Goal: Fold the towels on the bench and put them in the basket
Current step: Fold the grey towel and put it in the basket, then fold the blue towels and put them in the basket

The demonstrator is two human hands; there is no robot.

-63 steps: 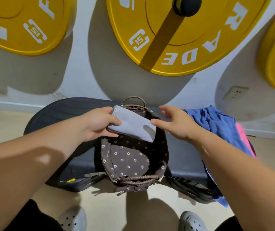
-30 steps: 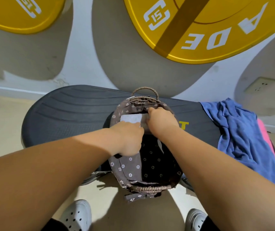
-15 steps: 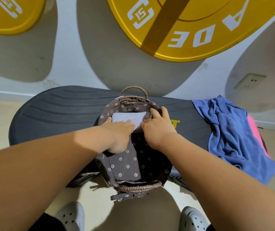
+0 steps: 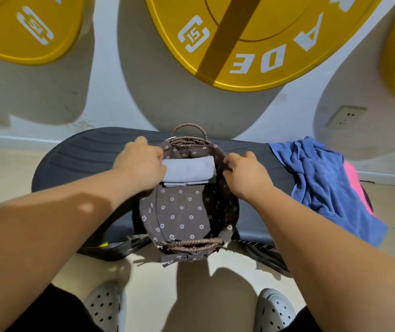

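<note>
**Grey towel in the basket, a hand at each rim**

Head view: a grey towel (image 4: 188,168), folded into a flat oblong, lies inside the woven basket (image 4: 193,245) at its far end, on the brown flower-printed lining. The basket stands on the dark ribbed table (image 4: 83,152), loop handle toward the wall.

The left hand (image 4: 141,168) sits at the basket's left rim, knuckles up, with its fingers curled down over the towel's left end. It is blurred, so I cannot tell whether it grips the cloth or only touches it. The right hand (image 4: 247,178) is at the right rim with its fingers curled toward the lining and its thumb raised. Whether it pinches the rim or only rests against it cannot be told.

On the table's right end a blue towel (image 4: 321,185) lies crumpled and unfolded, drooping over the front edge, apart from the basket. A pink towel (image 4: 354,183) shows from beneath it on the far right.

Behind, yellow weight plates (image 4: 251,56) hang on the white wall, with a wall socket (image 4: 345,116) to the right. Two pale perforated shoes (image 4: 105,305) stand on the floor at the bottom.
</note>
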